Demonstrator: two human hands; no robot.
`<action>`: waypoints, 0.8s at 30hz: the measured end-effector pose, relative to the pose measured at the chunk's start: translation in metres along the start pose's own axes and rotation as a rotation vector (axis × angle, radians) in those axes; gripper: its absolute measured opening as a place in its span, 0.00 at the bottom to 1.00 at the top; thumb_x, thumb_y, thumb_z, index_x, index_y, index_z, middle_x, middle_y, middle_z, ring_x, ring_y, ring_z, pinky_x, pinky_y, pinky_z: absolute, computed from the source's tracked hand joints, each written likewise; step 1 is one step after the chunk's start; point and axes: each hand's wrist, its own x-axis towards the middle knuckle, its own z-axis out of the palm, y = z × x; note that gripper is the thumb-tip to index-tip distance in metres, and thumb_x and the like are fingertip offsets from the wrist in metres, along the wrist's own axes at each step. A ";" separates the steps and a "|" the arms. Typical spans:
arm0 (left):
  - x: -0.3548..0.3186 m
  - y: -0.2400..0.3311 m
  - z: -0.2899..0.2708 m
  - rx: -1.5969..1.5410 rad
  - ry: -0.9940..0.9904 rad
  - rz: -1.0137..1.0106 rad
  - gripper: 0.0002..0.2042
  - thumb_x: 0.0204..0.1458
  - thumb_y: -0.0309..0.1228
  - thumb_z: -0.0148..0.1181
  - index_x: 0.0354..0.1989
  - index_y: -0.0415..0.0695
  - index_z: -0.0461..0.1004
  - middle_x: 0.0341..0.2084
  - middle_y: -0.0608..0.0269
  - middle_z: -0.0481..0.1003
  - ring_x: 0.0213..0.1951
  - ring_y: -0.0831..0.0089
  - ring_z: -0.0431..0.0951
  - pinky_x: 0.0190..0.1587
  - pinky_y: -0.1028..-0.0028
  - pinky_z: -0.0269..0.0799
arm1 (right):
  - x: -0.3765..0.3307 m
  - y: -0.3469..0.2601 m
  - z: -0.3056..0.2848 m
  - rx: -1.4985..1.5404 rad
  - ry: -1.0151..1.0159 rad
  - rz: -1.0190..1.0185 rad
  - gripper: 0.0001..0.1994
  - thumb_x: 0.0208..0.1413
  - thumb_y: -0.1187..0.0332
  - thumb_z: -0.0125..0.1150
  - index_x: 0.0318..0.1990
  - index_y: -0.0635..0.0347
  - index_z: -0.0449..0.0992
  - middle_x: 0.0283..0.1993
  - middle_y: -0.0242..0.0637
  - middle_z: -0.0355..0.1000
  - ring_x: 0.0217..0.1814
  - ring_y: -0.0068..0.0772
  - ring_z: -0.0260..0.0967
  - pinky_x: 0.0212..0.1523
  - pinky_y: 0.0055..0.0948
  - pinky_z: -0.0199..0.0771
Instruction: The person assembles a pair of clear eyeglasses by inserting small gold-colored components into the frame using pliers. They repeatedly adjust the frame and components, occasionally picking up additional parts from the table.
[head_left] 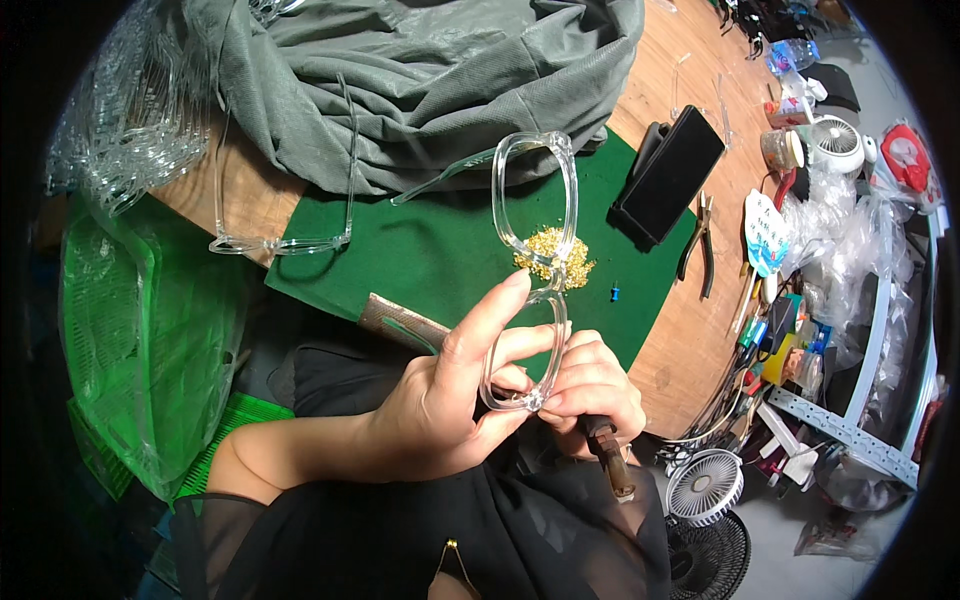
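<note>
A clear plastic eyeglass frame (571, 195) stands on end above the green mat, with one temple stretched out to the left. My left hand (455, 375) grips its lower rim between thumb and fingers, the index finger extended along it. Close against the frame's lower corner, my right hand (595, 385) is closed around a slim tool with a rusty brown metal end (610, 455); the tool's working tip is hidden by the fingers. Behind the frame lies a heap of tiny gold-coloured parts (578, 272) on the green mat (440, 240).
Another clear eyeglass frame (285, 245) rests at the mat's left edge. Grey cloth (430, 80) covers the back; many clear frames (130, 130) pile up at left. On the right are a phone (680, 170), pliers (697, 245), a blue pushpin (615, 294) and a small fan (705, 487).
</note>
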 end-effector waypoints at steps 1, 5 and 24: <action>0.000 0.000 0.001 0.004 0.001 0.005 0.46 0.46 0.12 0.57 0.65 0.45 0.27 0.54 0.38 0.63 0.41 0.68 0.77 0.44 0.76 0.73 | 0.000 -0.001 0.000 0.009 0.002 0.006 0.07 0.43 0.71 0.68 0.29 0.58 0.75 0.27 0.31 0.72 0.26 0.29 0.66 0.29 0.29 0.65; 0.000 0.002 0.003 -0.031 -0.019 -0.002 0.46 0.46 0.12 0.57 0.65 0.45 0.27 0.54 0.38 0.63 0.41 0.68 0.77 0.44 0.76 0.73 | -0.001 -0.004 -0.003 -0.007 -0.006 0.010 0.06 0.44 0.72 0.68 0.29 0.58 0.75 0.27 0.31 0.72 0.26 0.29 0.66 0.29 0.29 0.65; -0.003 0.002 0.008 -0.045 -0.005 -0.027 0.48 0.45 0.12 0.59 0.65 0.45 0.28 0.54 0.39 0.64 0.40 0.69 0.78 0.44 0.76 0.72 | -0.010 -0.009 -0.001 -0.068 0.036 0.006 0.09 0.43 0.72 0.69 0.31 0.56 0.74 0.27 0.30 0.73 0.25 0.29 0.67 0.31 0.30 0.66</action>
